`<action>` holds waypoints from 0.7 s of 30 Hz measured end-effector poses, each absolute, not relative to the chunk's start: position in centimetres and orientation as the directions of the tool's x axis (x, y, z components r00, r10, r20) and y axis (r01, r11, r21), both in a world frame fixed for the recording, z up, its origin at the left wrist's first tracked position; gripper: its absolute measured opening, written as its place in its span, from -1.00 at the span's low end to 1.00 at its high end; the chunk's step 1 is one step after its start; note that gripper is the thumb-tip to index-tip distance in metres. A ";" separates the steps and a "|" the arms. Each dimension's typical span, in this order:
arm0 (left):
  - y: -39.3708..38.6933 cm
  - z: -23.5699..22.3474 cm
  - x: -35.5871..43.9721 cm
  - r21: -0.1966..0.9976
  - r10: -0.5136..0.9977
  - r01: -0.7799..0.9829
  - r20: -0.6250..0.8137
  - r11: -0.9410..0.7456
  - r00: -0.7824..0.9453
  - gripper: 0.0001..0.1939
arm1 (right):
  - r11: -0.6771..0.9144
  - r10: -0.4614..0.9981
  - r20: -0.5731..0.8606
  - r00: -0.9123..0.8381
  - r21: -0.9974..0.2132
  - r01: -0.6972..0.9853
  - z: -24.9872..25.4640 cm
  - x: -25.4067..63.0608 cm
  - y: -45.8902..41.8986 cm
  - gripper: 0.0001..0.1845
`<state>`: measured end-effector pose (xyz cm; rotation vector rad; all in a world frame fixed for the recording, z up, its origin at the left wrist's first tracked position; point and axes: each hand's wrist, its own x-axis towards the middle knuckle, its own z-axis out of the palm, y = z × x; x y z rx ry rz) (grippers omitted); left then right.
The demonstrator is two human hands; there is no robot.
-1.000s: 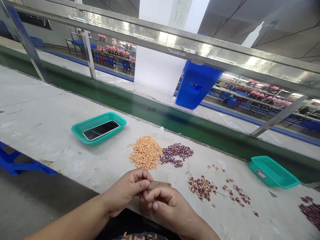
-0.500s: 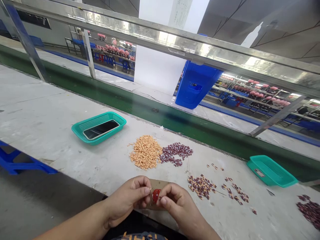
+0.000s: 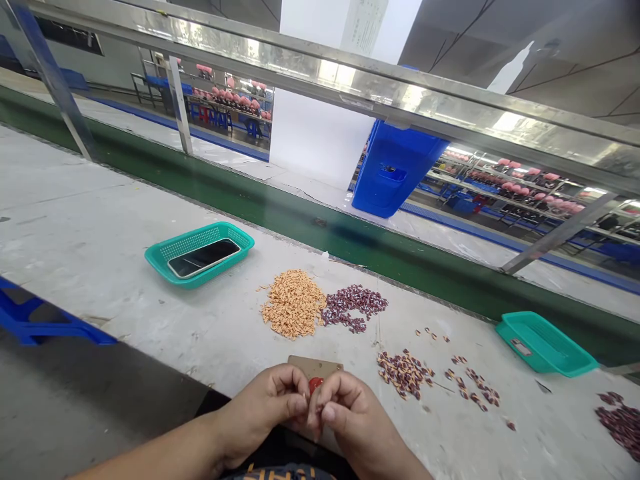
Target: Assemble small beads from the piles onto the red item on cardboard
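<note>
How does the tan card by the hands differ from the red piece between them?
The tan card is matte with straight edges, while the red piece is glossy and rounded. The tan card is much larger than the small red piece. The tan card's far edge shows beyond the fingers, while the red piece sits between the left hand and right hand. Both are partly hidden by the hands.

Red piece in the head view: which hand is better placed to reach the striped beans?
Probably the right hand: the striped bean pile lies on its side; the left hand is farther off, and both close around the red piece.
</note>
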<state>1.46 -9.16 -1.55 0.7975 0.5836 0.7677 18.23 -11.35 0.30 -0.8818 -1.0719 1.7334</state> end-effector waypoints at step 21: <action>-8.7 -1.7 1.3 0.870 0.834 -0.249 -0.269 0.425 0.481 -0.83 | 0.285 0.956 0.186 -0.228 -0.774 0.565 1.1 18.8 -10.3 -0.86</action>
